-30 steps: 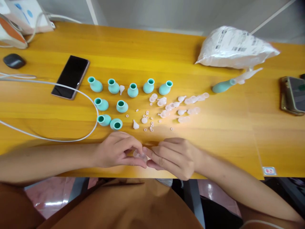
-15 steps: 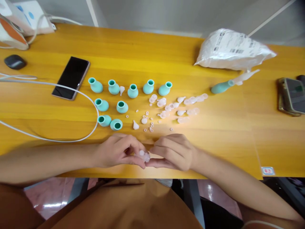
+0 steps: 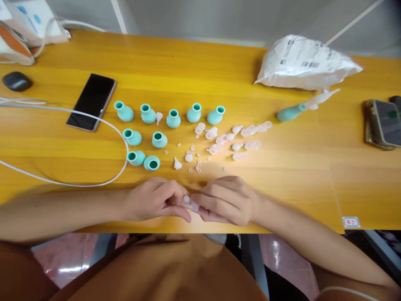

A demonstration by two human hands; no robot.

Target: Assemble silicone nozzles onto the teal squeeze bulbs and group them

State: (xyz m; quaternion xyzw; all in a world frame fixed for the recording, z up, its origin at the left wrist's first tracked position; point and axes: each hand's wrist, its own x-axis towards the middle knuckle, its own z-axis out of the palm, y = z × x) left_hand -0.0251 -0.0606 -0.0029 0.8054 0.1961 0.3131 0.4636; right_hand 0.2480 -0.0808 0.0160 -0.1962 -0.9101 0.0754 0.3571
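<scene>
Fingertips (image 3: pixel 183 205) of both hands pinch small clear silicone piece (image 3: pixel 189 202) between them, at near table edge. Left hand (image 3: pixel 155 200) curled, thumb and forefinger closed on piece. Right hand (image 3: pixel 227 200) closed likewise from other side, fingertips touching left's. Just beyond hands: scatter of tiny clear rings (image 3: pixel 196 161) and clear nozzle tips (image 3: pixel 241 138). Further left: nine teal rubber bulbs (image 3: pixel 158 129) in loose rows on yellow table (image 3: pixel 297 167). Black phone (image 3: pixel 91 101) far left, white cable (image 3: pixel 94 125) looping beside bulbs. White plastic bag (image 3: pixel 305 62) far right.
</scene>
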